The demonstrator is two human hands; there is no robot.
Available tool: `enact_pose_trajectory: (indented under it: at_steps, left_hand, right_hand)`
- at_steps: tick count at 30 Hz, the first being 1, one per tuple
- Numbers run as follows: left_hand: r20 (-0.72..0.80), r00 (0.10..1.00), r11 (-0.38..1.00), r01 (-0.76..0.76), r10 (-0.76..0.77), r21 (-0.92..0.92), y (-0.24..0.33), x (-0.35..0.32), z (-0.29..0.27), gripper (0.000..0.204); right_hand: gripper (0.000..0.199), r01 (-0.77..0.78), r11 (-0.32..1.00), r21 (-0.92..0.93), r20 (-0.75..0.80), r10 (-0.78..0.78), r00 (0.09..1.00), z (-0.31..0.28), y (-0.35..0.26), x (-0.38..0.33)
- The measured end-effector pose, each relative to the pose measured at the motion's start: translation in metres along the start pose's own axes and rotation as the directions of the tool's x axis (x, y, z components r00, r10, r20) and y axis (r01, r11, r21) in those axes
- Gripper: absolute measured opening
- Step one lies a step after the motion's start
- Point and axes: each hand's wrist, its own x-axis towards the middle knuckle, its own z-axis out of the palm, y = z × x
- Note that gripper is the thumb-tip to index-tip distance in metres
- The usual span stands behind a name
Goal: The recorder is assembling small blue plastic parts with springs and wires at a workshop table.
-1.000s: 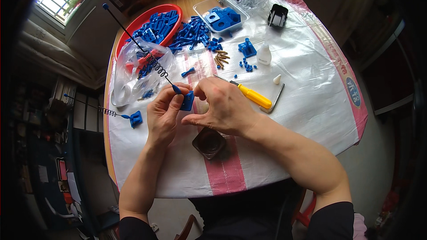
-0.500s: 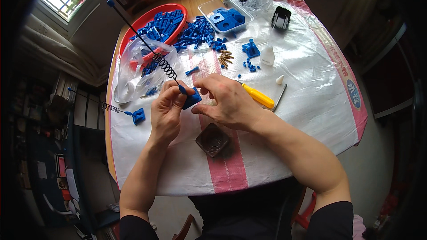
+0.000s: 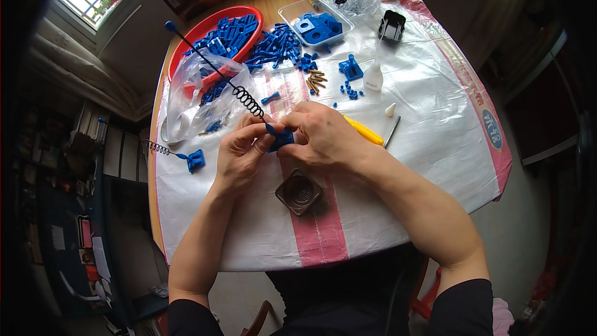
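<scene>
Centre frame: left hand [image 3: 239, 152] & right hand [image 3: 320, 137] meet over a small blue plastic part [image 3: 283, 140]. Fingers of both pressed together, pinching the part from either side. A thin black rod w/ coiled spring section [image 3: 249, 101] runs from the part up-left, ending in a blue ball tip [image 3: 168, 25] over the red tray [image 3: 186, 56].

Risks, as judged:
- Rod sticks out far; any twist of the hands swings the tip into the clear plastic bag [image 3: 193, 87] or the tray rim, scattering blue pieces.
- Part is small & grip is fingertip-only; a slip probably drops it onto the white woven sheet [image 3: 423, 124] or into the brown square dish [image 3: 299, 191] just below the hands.
- Spring could snag the bag film.
- Yellow-handled screwdriver [image 3: 365, 132] lies touching/under right-hand edge, center-right; could get nudged & roll.

Second spring-rod piece [image 3: 186, 158] lies left of the hands, near the sheet edge.
</scene>
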Motion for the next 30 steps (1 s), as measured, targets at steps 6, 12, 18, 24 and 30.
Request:
enact_pose_trajectory:
  at_steps: [6, 12, 18, 24, 30]
  left_hand:
    - [-0.017, 0.998, 0.999, 0.054, -0.054, -0.007, -0.006, -0.001, -0.004, 0.019]
    - [0.009, 0.998, 0.992, 0.056, -0.058, 0.11, -0.009, -0.003, -0.01, 0.015]
    - [0.022, 0.992, 0.991, 0.127, -0.128, 0.044, 0.002, -0.003, -0.005, 0.022]
    - [0.05, 0.994, 0.995, 0.091, -0.093, 0.031, 0.001, -0.004, -0.006, 0.021]
    - [0.081, 0.988, 0.992, 0.13, -0.129, -0.007, 0.007, -0.002, -0.004, 0.019]
  right_hand:
    - [0.039, 0.025, 0.959, -0.282, -0.008, -0.029, 1.0, 0.004, -0.001, -0.003]
    - [0.039, -0.017, 0.937, -0.348, 0.025, 0.027, 0.999, 0.001, -0.009, -0.006]
    - [0.039, -0.053, 0.929, -0.367, 0.066, 0.082, 0.994, -0.003, -0.01, -0.007]
    - [0.04, -0.049, 0.934, -0.354, 0.071, 0.079, 0.994, 0.0, -0.014, -0.006]
    - [0.044, -0.016, 0.937, -0.35, 0.094, 0.052, 0.994, -0.002, -0.01, -0.007]
